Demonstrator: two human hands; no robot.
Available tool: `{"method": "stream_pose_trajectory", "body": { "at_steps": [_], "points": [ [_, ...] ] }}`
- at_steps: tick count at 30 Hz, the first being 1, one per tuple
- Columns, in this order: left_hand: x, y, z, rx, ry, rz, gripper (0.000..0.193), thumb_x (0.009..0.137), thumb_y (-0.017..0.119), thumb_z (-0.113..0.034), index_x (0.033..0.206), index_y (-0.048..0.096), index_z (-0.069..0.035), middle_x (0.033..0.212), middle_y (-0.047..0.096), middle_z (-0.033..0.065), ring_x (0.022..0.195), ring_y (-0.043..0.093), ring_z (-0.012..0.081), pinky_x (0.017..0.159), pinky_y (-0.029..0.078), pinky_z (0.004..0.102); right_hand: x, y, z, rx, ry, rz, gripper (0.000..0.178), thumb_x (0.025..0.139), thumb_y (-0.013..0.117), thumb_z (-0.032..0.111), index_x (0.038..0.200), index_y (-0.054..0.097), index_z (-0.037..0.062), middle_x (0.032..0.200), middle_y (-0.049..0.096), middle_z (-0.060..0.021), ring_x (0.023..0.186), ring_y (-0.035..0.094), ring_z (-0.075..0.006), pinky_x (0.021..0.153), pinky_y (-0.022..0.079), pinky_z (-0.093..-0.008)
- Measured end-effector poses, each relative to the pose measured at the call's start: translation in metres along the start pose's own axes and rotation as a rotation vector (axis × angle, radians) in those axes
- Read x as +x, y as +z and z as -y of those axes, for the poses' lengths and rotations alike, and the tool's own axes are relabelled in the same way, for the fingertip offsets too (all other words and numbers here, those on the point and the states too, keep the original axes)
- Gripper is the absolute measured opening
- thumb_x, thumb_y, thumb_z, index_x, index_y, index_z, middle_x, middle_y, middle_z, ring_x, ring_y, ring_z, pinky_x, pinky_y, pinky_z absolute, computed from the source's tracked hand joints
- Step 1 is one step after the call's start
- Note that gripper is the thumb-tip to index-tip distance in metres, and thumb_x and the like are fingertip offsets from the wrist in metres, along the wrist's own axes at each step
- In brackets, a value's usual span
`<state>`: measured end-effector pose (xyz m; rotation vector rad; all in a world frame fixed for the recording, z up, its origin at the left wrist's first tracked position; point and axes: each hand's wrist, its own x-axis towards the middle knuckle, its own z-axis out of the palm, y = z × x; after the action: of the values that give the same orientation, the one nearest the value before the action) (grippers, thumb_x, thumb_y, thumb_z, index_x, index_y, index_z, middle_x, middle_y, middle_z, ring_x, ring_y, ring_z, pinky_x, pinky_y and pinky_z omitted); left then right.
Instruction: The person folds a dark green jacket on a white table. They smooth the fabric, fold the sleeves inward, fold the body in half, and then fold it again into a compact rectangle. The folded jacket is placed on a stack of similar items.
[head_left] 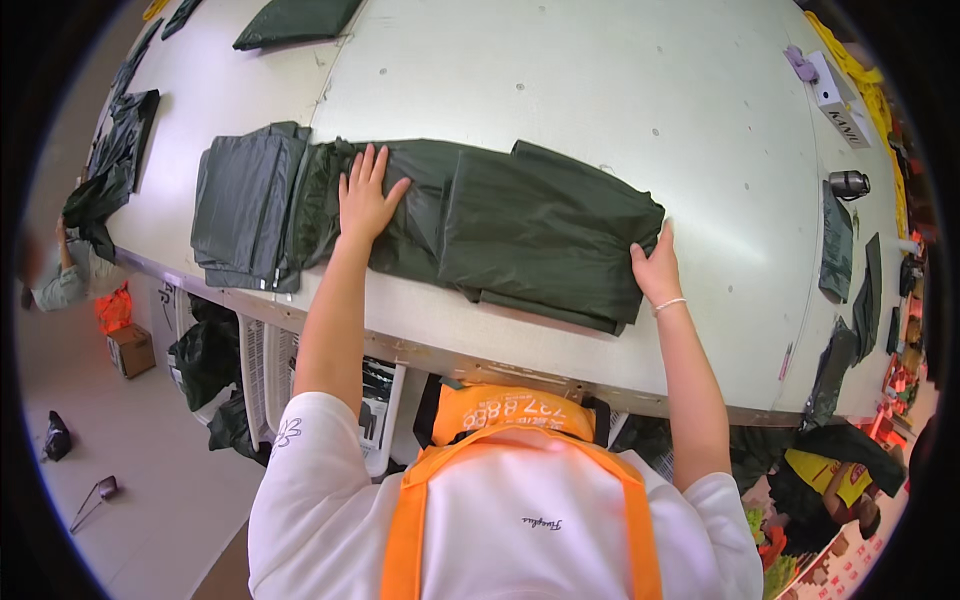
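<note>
A long, folded dark green garment [540,235] of thin, slightly shiny cloth lies across the white table before me. My left hand [368,205] rests flat on its gathered left part, fingers spread. At the right end, my right hand [657,268] has the garment's edge between its thumb and fingers; some of those fingers are hidden by the cloth. Against the garment's left end sits a stack of flat, folded dark green pieces [245,210].
More dark green cloth lies at the table's far left [125,135], top [295,22] and right [836,245]. A white box [838,100] and a dark cylindrical object [850,184] stand at the right. White baskets [255,370] are under the front edge. Other people work at both sides.
</note>
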<state>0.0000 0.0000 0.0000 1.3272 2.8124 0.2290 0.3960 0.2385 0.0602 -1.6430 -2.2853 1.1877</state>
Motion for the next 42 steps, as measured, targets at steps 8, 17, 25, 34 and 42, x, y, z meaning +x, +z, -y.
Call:
{"method": "stream_pose_trajectory", "body": {
  "at_steps": [8,17,25,34,42],
  "points": [
    [-0.054,-0.051,-0.018,-0.105,-0.186,-0.673,0.064,0.081,0.068,-0.035,0.132,0.046,-0.004,0.138,0.042,0.0185,0.129,0.037,0.034,0.108,0.023,0.0492,-0.047,0.033,0.053,-0.604,-0.724,-0.006,0.072,0.079,0.064,0.048,0.142,0.037,0.0256,0.153,0.017,-0.0107,0.139,0.013,-0.0398,0.108,0.014,-0.0596],
    [-0.092,-0.027,0.058,-2.146,-1.116,-0.391,0.036,0.084,0.066,-0.024,0.112,0.057,-0.003,0.108,0.064,0.0111,0.102,0.06,0.0307,0.096,0.043,0.0433,-0.042,0.047,0.032,-0.612,-0.732,-0.008,0.072,0.08,0.061,0.051,0.143,0.035,0.0267,0.154,0.014,-0.0087,0.141,0.009,-0.0369,0.109,0.012,-0.0595],
    [-0.094,-0.163,-0.144,-1.344,0.046,-0.381,0.029,0.081,0.069,-0.009,0.108,0.061,-0.001,0.103,0.065,0.0069,0.089,0.064,0.018,0.075,0.052,0.0309,-0.037,0.047,0.022,-0.569,-0.713,-0.063,0.071,0.078,0.063,0.053,0.141,0.038,0.0304,0.153,0.019,-0.008,0.141,0.014,-0.0346,0.11,0.011,-0.0566],
    [-0.139,-0.023,-0.272,-0.45,0.48,0.127,0.03,0.055,0.067,-0.002,0.083,0.059,-0.007,0.142,0.039,0.0112,0.134,0.031,0.0298,0.105,0.016,0.0651,-0.006,0.004,-0.014,0.555,-0.511,0.324,0.063,0.087,0.054,0.036,0.139,0.035,0.0054,0.134,0.046,-0.0164,0.126,0.041,-0.0285,0.11,0.021,-0.043],
    [-0.144,-0.029,-0.284,-0.183,0.754,0.12,0.024,0.064,0.065,-0.002,0.087,0.063,-0.01,0.142,0.04,0.0021,0.136,0.028,0.0249,0.109,0.016,0.0576,0.047,-0.073,-0.037,0.102,-0.344,0.27,0.065,0.084,0.063,0.045,0.13,0.049,0.0012,0.122,0.058,-0.0159,0.105,0.06,-0.0249,0.092,0.044,-0.0328]
  ]
}}
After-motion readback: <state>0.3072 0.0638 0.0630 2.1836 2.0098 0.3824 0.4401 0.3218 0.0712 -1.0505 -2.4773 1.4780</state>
